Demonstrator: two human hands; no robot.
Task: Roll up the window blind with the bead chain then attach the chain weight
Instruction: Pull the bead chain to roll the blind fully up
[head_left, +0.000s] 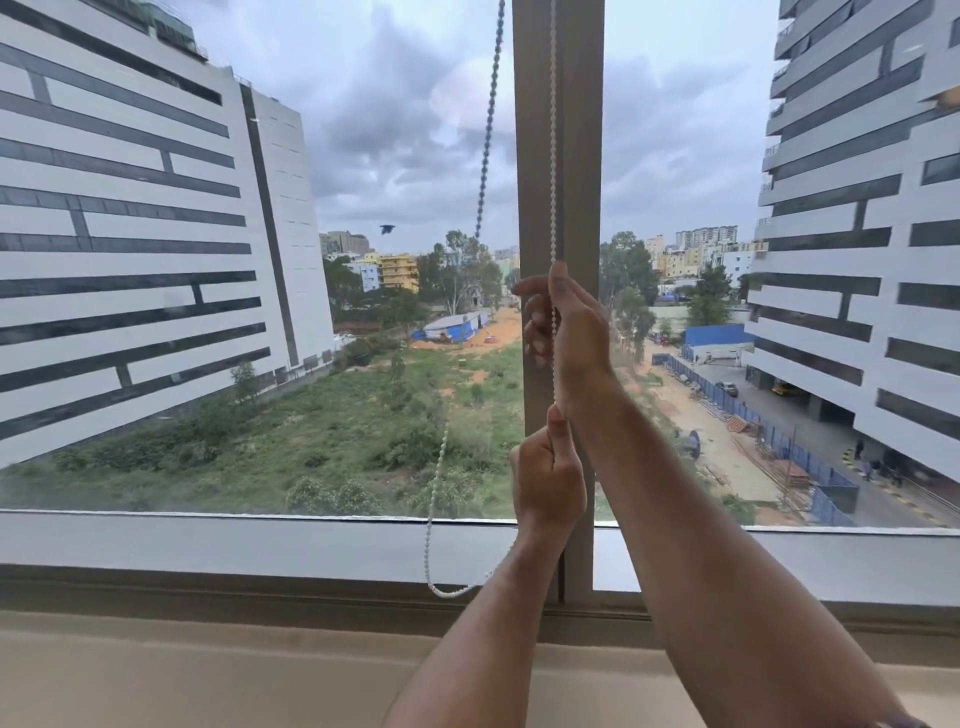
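A white bead chain (553, 156) hangs in a loop in front of the window's brown centre post (576, 130). One strand runs straight down along the post; the other strand (488, 119) slants down to the left and curves into a loop (441, 590) near the sill. My right hand (563, 322) grips the straight strand at about mid-height. Just below it, my left hand (548, 480) is closed around the same strand. The blind itself is out of view above. No chain weight shows.
The window frame's lower rail (260, 540) and a beige sill (208, 670) run across the bottom. Beyond the glass are tall white buildings (130, 234), a grassy lot and a road.
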